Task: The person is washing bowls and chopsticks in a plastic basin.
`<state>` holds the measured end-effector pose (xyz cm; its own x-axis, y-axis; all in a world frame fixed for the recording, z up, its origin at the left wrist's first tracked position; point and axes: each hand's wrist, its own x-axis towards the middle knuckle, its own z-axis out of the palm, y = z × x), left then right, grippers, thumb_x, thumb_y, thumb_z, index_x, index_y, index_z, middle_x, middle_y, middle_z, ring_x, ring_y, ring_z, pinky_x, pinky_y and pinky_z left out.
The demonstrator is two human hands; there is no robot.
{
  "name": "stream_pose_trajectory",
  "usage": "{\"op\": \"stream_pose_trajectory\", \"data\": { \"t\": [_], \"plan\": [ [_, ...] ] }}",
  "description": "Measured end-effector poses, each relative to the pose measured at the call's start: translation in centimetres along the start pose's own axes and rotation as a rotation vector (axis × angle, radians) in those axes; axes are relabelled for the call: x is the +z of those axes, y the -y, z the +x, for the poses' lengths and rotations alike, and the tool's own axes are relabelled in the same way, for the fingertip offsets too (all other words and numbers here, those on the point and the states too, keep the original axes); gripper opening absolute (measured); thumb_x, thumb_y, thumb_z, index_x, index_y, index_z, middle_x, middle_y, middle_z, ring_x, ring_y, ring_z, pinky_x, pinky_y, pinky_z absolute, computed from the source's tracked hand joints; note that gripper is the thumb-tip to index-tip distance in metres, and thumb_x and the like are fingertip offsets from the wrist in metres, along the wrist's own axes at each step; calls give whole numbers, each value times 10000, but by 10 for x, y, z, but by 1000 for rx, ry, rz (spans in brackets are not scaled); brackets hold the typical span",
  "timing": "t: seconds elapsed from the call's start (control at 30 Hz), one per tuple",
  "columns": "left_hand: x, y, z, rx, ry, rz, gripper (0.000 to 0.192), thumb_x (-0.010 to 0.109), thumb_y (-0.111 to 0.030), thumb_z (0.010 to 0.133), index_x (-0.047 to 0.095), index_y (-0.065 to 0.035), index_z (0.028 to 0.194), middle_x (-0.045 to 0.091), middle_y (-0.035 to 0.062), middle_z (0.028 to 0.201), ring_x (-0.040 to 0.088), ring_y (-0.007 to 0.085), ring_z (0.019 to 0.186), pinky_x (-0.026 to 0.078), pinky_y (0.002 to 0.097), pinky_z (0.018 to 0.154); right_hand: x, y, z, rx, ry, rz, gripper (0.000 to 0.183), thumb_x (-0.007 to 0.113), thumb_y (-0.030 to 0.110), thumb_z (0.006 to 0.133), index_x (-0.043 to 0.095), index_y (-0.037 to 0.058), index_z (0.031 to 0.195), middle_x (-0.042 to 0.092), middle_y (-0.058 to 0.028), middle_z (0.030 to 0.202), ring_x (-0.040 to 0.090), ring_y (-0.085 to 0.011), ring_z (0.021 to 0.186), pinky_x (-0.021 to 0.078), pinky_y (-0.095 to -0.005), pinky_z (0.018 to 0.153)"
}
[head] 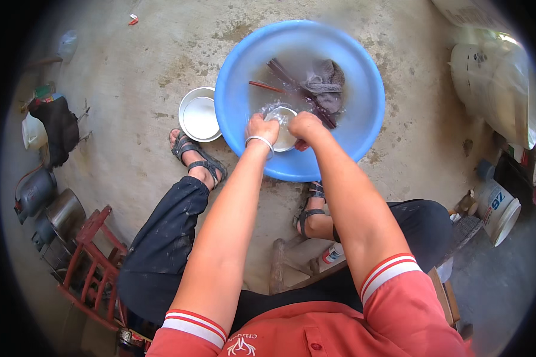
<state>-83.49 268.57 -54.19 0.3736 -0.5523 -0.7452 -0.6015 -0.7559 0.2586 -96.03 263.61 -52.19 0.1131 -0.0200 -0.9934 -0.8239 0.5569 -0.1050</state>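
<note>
A wide blue plastic basin [370, 98] holds cloudy water. Near its close edge, my left hand [262, 128] grips one side of a round, pale-rimmed bowl [286, 143], and my right hand [307, 127] grips the other side. Water splashes at the bowl's far left side. Beyond my hands lie a grey cloth [330, 87] and several dark red chopsticks [268, 86], partly under the water. My right fingertips are mostly hidden.
A round white metal pan [200, 117] stands on the concrete floor against the basin's left side. A red wooden rack or chair [89, 263] and metal pots [67, 214] are at the left. White buckets [500, 214] and large bags [491, 85] line the right.
</note>
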Motion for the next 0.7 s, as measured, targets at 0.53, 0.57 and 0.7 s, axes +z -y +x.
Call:
{"op": "stream_pose_trajectory", "data": {
  "t": [0.53, 0.57, 0.7],
  "plan": [
    [-9, -42, -10, 60, 72, -396, 259, 477, -1, 802, 611, 6, 1024, 635, 194, 945, 650, 266, 620, 533, 341, 510, 56, -61, 8, -448, -597, 998, 427, 575, 60, 794, 453, 15, 1200, 595, -128, 1027, 628, -224, 797, 526, -318, 544],
    [-11, -38, 1, 83, 232, -66, 256, 500, -78, 810, 624, -16, 1024, 636, 205, 944, 651, 289, 665, 532, 360, 583, 52, -66, 2, -419, -881, 508, 425, 553, 66, 801, 434, -13, 1202, 578, -164, 1058, 635, -253, 830, 536, -330, 560],
    [2, 6, 24, 282, 120, 228, 332, 540, -278, 828, 635, -53, 1053, 630, 230, 952, 643, 303, 835, 504, 372, 768, 14, -43, -37, -83, -873, -182, 471, 532, 114, 807, 371, -98, 1196, 527, -243, 1137, 634, -315, 908, 549, -372, 683]
  ]
}}
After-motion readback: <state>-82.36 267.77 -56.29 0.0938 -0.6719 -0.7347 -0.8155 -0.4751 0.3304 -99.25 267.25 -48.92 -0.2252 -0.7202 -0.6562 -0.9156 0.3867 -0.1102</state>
